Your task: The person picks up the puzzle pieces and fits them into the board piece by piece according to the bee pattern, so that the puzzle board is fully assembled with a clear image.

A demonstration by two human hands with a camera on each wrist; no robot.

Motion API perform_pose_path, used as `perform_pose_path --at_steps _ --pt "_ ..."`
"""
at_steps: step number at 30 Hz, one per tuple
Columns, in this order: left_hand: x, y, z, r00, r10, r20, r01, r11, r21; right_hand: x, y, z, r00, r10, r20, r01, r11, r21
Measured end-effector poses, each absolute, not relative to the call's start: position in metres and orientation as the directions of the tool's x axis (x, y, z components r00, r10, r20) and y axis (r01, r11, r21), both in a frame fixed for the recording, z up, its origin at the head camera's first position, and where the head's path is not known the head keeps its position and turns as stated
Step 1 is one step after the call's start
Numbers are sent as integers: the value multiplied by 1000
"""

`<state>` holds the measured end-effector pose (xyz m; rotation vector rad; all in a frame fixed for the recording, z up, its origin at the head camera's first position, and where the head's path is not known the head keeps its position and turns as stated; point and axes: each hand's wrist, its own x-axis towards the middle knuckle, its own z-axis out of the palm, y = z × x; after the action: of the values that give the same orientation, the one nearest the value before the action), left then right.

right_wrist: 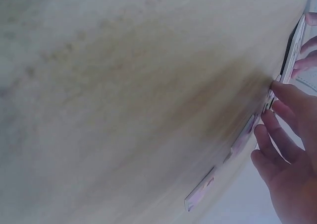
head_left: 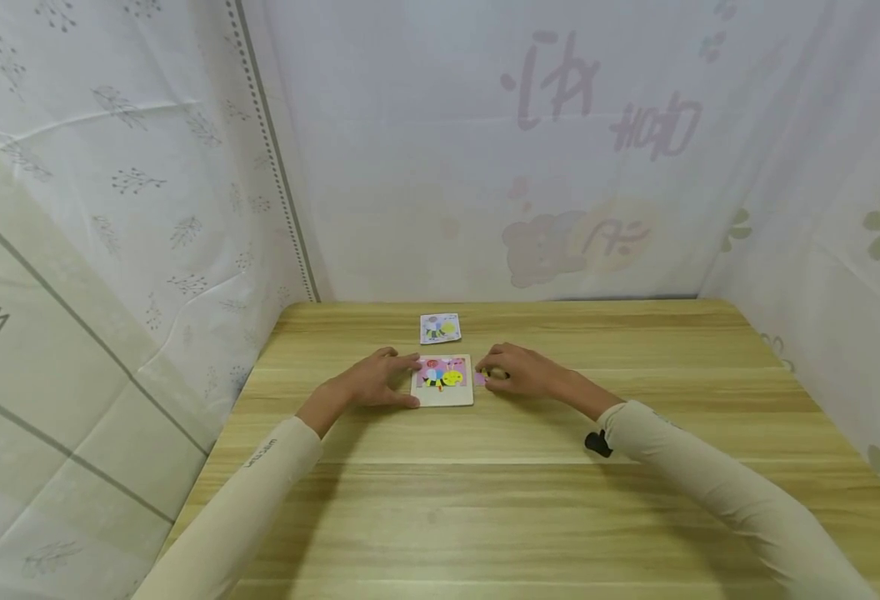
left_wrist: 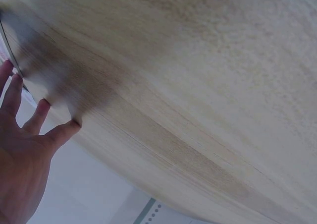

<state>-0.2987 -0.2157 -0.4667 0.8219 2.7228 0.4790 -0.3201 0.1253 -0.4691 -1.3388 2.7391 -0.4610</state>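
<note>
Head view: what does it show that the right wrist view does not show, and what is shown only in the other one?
Only the head view: both cream sleeves and the yellow bee on the board.
Only the right wrist view, plainly: two loose pieces lying apart beside the right hand.
Both: the right hand, part of the left hand, the board and the table.

On the bench (head_left: 440, 517), a card (head_left: 440, 328) lies behind the puzzle board (head_left: 443, 401). The left hand (head_left: 376, 379) is at the board's left edge; on the right, just beside it, a puzzle piece (head_left: 479, 379) sits under the right hand's (head_left: 522, 369) fingertips, two further pieces (right_wrist: 200, 189) lying farther out on that side
</note>
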Motion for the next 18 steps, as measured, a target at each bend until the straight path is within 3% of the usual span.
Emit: perform_pose_path --at_steps 18 --pt "-299 -215 -467 -809 568 -150 483 789 381 -319 126 -469 -596 -789 146 -791 547 -275"
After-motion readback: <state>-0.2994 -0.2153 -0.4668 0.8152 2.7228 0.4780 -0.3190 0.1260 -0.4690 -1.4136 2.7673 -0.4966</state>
